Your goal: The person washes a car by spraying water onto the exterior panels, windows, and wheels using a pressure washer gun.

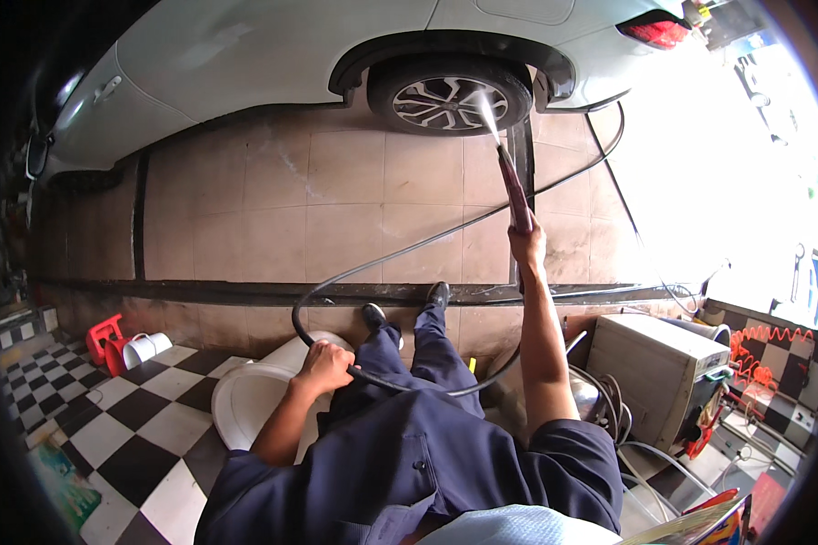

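My right hand [528, 242], arm stretched forward, grips the handle of a pressure washer spray gun [515, 191]. White water spray [489, 117] leaves its nozzle and strikes the right part of an alloy car wheel [446, 103]. The wheel sits under the dark arch of a light-coloured car [266, 61]. My left hand [324, 368], near my waist, is closed around a black hose [395, 387], which loops across my front towards my right side and also runs over the tiles to the far right.
A white barrel [235, 402] lies behind my left arm. Red and white buckets [146, 349] are at the left on checkered tiles. To the right are a boxy machine [654, 371], loose hoses and an orange coiled hose [763, 334]. A dark channel [225, 293] crosses the floor by my shoes.
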A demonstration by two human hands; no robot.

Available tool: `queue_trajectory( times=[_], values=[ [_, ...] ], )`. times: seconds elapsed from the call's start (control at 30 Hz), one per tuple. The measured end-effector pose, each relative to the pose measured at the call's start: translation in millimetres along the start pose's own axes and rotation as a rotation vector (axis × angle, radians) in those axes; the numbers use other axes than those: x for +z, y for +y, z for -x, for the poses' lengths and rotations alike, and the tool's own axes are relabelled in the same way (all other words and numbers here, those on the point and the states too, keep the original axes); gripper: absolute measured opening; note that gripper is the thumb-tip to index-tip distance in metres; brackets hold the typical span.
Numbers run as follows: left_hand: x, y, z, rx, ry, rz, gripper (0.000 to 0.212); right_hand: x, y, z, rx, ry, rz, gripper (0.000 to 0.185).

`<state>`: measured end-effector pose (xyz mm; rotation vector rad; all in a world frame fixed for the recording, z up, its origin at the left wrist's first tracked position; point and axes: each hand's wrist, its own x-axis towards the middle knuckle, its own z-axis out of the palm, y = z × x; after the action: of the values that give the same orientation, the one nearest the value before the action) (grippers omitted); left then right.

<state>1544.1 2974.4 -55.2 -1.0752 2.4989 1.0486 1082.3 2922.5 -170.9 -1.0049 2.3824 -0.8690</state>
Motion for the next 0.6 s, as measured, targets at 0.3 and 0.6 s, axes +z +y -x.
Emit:
queue_trajectory(
  times=[0.3,0.6],
  values=[
    [-3.7,-13.3,-11.5,0.031,-0.005,0.009,0.019,7.9,2.3,12.3,0.070,-0.090,-0.013,0.051],
    [3.6,-14.5,-17.0,0.027,0.012,0.031,0.016,0.2,-37.0,7.8,-0.110,-0.120,-0.081,0.041]
  ],
)
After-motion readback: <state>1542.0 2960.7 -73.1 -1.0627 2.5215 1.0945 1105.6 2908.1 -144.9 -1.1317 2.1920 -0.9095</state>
